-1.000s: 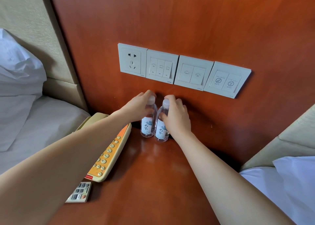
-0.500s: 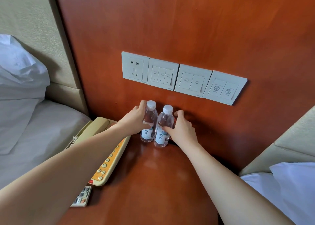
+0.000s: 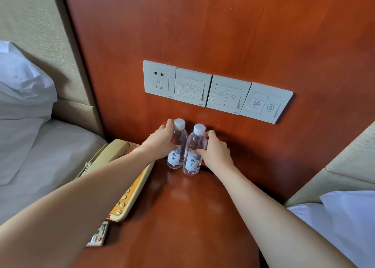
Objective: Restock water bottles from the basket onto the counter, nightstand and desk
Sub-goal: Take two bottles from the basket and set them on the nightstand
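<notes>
Two small clear water bottles with white caps and white-blue labels stand upright side by side at the back of the red-brown nightstand, against the wooden wall panel. My left hand holds the left bottle from its left side, fingers curled round it. My right hand holds the right bottle from its right side, thumb on the label and a fingertip near the shoulder. The basket is out of view.
A beige and orange telephone lies on the nightstand's left part, a small remote control in front of it. Wall switches and a socket sit above the bottles. Beds with white pillows flank the nightstand on both sides.
My hands slid down from the bottle tops to their sides, uncovering both caps. The bottles stay standing in the same spot. The camera has pulled back a little.
</notes>
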